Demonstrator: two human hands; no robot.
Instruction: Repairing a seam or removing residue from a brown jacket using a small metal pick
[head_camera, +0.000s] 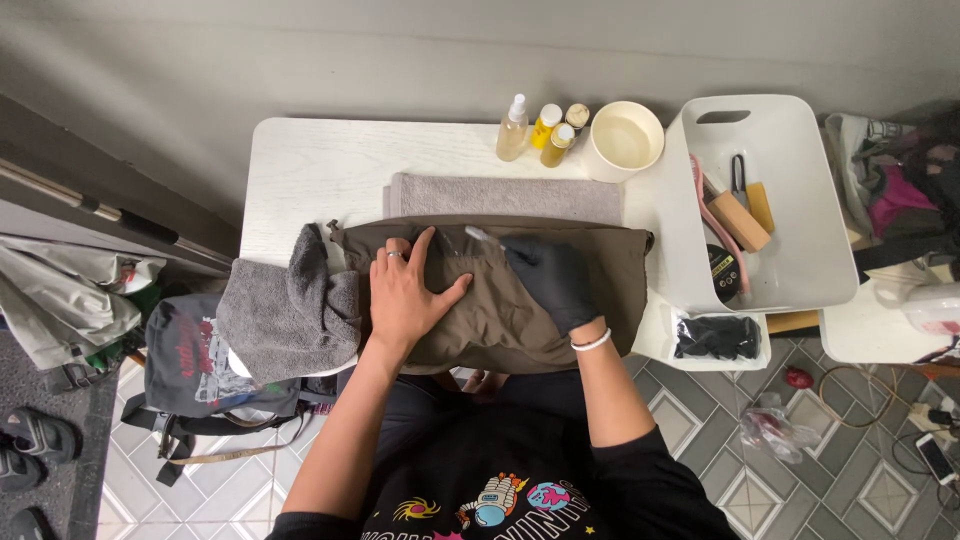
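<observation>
Head view: a white table (300, 165) stands against a grey wall at centre frame, over patterned grey floor tiles (760, 440). On it lies a brown garment (500, 320), half covering a grey towel (505, 196). The bare left hand (405, 290) presses flat and open on the garment; the black-gloved right hand (550, 280) grips a small brush (480, 236), its bristles hard to make out. A white bin (790, 215) sits right.

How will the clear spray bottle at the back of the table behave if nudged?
The spray bottle looks tall and narrow, so it would probably tip rather than slide. It stands close beside the yellow bottles, so it might knock them. Seemingly plastic, likely light.
</observation>
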